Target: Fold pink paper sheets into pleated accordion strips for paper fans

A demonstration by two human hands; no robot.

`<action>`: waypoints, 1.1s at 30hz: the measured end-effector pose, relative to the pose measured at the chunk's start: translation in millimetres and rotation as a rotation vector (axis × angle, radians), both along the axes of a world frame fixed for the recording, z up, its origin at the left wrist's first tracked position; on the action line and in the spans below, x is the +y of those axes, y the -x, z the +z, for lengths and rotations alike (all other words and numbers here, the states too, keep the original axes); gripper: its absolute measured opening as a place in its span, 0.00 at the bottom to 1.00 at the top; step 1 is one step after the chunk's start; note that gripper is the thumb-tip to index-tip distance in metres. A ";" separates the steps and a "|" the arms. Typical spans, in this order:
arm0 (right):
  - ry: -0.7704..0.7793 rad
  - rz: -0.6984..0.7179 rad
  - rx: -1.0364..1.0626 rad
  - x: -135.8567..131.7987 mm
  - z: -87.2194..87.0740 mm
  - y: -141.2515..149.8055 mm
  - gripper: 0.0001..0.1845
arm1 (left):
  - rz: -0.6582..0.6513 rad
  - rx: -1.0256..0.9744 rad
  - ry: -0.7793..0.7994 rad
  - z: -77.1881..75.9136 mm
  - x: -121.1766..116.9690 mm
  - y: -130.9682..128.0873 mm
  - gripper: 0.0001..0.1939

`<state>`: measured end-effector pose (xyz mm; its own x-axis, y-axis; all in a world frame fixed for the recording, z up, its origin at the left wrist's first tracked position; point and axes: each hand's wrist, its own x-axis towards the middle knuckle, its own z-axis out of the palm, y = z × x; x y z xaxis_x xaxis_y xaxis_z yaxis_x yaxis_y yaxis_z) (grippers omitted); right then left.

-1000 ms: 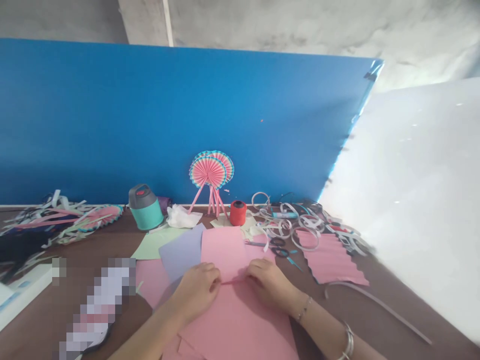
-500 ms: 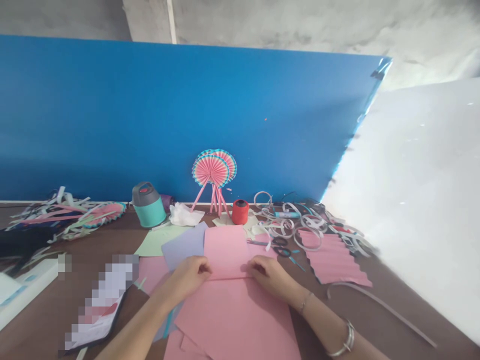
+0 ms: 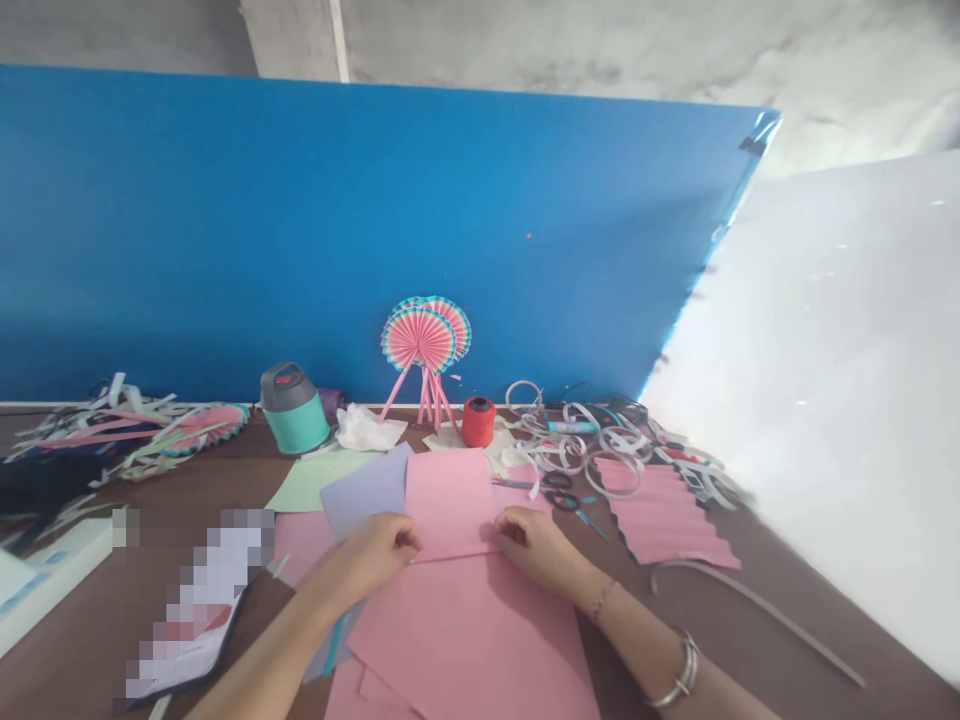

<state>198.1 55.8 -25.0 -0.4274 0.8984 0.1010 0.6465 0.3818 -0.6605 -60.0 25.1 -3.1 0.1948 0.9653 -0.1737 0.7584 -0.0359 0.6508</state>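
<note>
We are holding the pink sheet (image 3: 450,502) on the table (image 3: 750,640), at the larger pink paper's (image 3: 480,635) far end, our left hand (image 3: 380,547) and right hand (image 3: 540,550) pinching its near edge, fingers curled closed. Behind it, the red spool (image 3: 478,425) is standing near the paper fans (image 3: 420,340); pleated paper (image 3: 667,512) is lying rightward.

A slim chain bracelet (image 3: 604,600) is worn at the wrist, just behind the right hand (image 3: 534,548), its fine links too small to be made out. Farther back from that hand, the forearm (image 3: 636,632) is circled by a thicker, rounded, silver-coloured bangle (image 3: 688,668). Behind the left hand (image 3: 376,552), the arm (image 3: 300,628) is left bare toward the picture's lower edge.
</note>
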 end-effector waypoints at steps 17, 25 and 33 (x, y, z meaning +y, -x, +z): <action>0.068 -0.040 0.038 0.8 4.4 3.3 0.05 | -0.005 0.151 -0.030 15.6 -11.1 -7.2 0.11; 0.063 0.030 0.045 1.9 3.6 -1.0 0.09 | -0.104 0.002 0.028 6.0 -5.2 2.7 0.11; 0.059 0.018 -0.007 1.5 3.8 -1.3 0.09 | -0.108 0.103 -0.081 -1.7 -2.6 4.5 0.08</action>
